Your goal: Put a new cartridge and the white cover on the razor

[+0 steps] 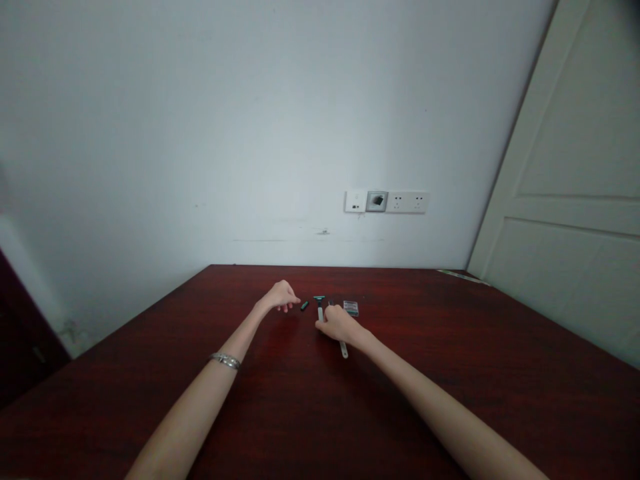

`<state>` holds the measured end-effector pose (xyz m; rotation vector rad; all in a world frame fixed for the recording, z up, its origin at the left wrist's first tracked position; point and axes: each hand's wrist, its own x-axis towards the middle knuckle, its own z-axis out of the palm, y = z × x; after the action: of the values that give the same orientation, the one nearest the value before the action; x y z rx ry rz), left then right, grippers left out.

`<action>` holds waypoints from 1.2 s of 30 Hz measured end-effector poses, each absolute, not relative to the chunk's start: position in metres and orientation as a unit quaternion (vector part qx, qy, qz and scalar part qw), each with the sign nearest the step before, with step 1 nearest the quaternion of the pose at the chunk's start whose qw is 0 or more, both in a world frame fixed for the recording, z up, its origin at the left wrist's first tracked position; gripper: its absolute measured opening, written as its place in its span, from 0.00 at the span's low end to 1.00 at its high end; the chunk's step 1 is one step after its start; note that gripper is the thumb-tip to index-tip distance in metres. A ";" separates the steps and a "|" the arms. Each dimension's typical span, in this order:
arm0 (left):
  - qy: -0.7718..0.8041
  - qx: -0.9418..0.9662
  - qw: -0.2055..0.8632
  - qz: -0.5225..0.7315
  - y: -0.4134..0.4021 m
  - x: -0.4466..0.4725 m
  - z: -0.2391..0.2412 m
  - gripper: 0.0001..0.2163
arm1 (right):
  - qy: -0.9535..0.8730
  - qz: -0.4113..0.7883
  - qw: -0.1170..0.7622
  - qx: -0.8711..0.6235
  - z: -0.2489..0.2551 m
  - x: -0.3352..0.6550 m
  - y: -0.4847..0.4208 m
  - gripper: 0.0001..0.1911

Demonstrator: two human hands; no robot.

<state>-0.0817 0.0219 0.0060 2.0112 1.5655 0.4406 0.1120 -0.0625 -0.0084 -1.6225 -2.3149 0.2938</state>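
Observation:
A razor (319, 304) with a dark green head and pale handle lies on the dark red wooden table (450, 347). My right hand (338, 325) rests over its handle, fingers curled around it; the handle's end (344, 349) sticks out below my hand. My left hand (280, 295) hovers just left of a small dark green cap (304, 305), fingers loosely curled, holding nothing I can make out. A small packet (351, 307), perhaps blades, lies just right of the razor head. A silver bracelet (226, 361) circles my left wrist.
A white wall stands behind the table with a row of sockets (387, 201). A white door (575, 200) is at the right. A dark piece of furniture (20, 333) stands at the left edge.

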 end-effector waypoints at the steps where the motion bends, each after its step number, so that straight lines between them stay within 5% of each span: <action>1: 0.587 0.748 0.260 0.165 0.022 -0.080 0.005 0.11 | -0.804 0.102 0.146 -0.568 -0.009 0.112 -0.063 0.13; 22: 0.612 0.745 0.219 0.153 0.016 -0.062 -0.011 0.07 | -0.794 0.080 0.100 -0.594 -0.004 0.103 -0.076 0.21; 36: 0.628 0.723 0.237 0.162 0.013 -0.061 -0.009 0.05 | -0.754 0.082 0.172 -0.628 0.017 0.146 -0.048 0.22</action>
<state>-0.0607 0.0133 -0.0086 1.9828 1.7218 0.4439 0.1459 -0.0477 0.0169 -1.7840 -2.1410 0.2327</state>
